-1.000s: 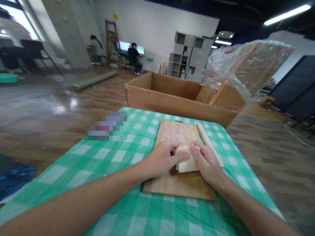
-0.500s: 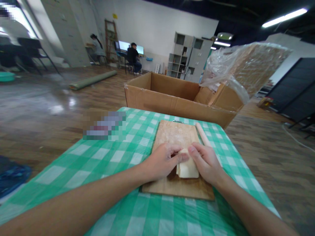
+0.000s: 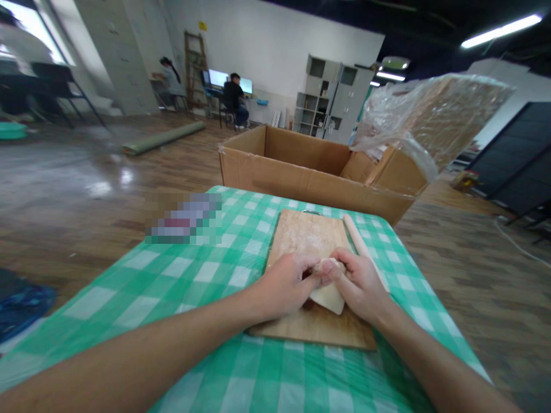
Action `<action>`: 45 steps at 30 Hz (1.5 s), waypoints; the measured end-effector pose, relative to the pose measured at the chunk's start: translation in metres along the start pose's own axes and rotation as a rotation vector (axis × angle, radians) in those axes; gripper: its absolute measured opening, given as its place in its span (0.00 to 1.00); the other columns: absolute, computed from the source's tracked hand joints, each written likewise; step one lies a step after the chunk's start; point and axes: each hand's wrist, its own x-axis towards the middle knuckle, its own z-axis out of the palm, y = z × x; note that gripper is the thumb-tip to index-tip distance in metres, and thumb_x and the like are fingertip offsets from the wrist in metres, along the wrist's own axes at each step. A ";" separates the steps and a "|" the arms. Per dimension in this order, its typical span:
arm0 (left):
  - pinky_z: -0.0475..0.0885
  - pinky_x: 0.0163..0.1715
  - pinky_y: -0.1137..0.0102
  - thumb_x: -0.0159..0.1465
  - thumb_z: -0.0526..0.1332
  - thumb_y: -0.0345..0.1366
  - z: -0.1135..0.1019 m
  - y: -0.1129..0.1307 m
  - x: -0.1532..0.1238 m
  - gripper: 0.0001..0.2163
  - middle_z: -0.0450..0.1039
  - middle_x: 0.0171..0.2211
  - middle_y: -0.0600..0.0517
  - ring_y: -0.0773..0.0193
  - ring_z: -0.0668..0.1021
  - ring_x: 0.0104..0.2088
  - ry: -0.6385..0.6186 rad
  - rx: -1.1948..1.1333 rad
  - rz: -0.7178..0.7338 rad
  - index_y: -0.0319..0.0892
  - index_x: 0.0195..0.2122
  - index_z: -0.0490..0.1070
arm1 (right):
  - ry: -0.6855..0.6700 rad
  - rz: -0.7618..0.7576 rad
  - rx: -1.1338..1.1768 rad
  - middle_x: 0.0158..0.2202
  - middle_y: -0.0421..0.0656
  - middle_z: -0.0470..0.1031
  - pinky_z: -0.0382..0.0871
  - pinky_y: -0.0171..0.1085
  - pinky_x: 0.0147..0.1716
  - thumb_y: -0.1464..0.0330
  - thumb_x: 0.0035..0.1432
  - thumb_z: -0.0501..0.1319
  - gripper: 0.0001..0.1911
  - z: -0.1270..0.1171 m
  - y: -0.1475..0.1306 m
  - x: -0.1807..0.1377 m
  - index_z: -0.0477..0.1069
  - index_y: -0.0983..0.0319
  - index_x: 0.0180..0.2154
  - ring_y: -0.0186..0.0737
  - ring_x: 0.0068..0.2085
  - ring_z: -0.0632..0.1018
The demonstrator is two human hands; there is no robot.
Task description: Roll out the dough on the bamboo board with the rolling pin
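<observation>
A pale folded piece of dough point(image 3: 328, 296) rests on a floured wooden board point(image 3: 310, 235) on the green checked tablecloth point(image 3: 193, 275). My left hand point(image 3: 286, 284) pinches its top edge from the left. My right hand point(image 3: 359, 284) pinches the same edge from the right, thumbs meeting above the dough. Both hands are closed on the dough, which hides partly under my fingers. A wooden rolling pin point(image 3: 357, 238) lies along the board's right side, just behind my right hand.
An open cardboard box point(image 3: 310, 166) stands beyond the table's far edge, with a plastic-wrapped bundle point(image 3: 434, 117) leaning over its right side. A blurred patch point(image 3: 183, 218) lies at the table's left. Two people sit at desks point(image 3: 232, 94) far back. A rolled mat point(image 3: 163, 139) lies on the floor.
My hands have drawn closer together, and the dough's top edge has been gathered and pinched up; the flat slab now looks folded and narrower.
</observation>
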 end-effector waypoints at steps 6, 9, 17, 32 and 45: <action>0.64 0.28 0.71 0.70 0.61 0.47 0.000 0.008 -0.002 0.14 0.74 0.29 0.54 0.66 0.72 0.29 -0.006 0.010 -0.026 0.41 0.38 0.75 | 0.087 0.008 0.004 0.20 0.36 0.62 0.54 0.36 0.24 0.56 0.73 0.56 0.25 0.003 -0.001 0.000 0.61 0.59 0.23 0.33 0.24 0.65; 0.65 0.28 0.71 0.70 0.61 0.49 0.001 0.007 -0.001 0.16 0.74 0.28 0.53 0.65 0.74 0.28 -0.006 -0.017 -0.076 0.40 0.35 0.74 | 0.137 0.131 0.199 0.23 0.38 0.68 0.59 0.36 0.23 0.53 0.73 0.55 0.25 0.007 0.002 0.000 0.66 0.59 0.26 0.35 0.25 0.68; 0.68 0.29 0.72 0.72 0.59 0.50 0.002 0.002 -0.001 0.17 0.76 0.28 0.53 0.65 0.77 0.29 -0.087 -0.134 -0.081 0.40 0.37 0.76 | 0.014 0.088 0.072 0.24 0.38 0.71 0.61 0.35 0.25 0.54 0.70 0.60 0.21 0.004 -0.004 -0.001 0.69 0.59 0.28 0.36 0.27 0.71; 0.69 0.29 0.71 0.69 0.61 0.46 -0.001 0.004 0.000 0.15 0.75 0.27 0.53 0.65 0.77 0.28 -0.094 -0.293 -0.120 0.39 0.37 0.78 | 0.072 0.041 0.009 0.20 0.36 0.65 0.57 0.36 0.25 0.56 0.71 0.59 0.25 0.001 -0.005 -0.001 0.64 0.59 0.22 0.33 0.25 0.68; 0.64 0.24 0.73 0.68 0.62 0.52 -0.002 0.002 0.000 0.19 0.72 0.23 0.54 0.67 0.73 0.25 0.008 -0.273 -0.123 0.41 0.30 0.73 | 0.005 0.059 0.026 0.22 0.37 0.66 0.55 0.36 0.24 0.53 0.72 0.57 0.26 0.000 0.001 -0.002 0.68 0.60 0.24 0.34 0.25 0.66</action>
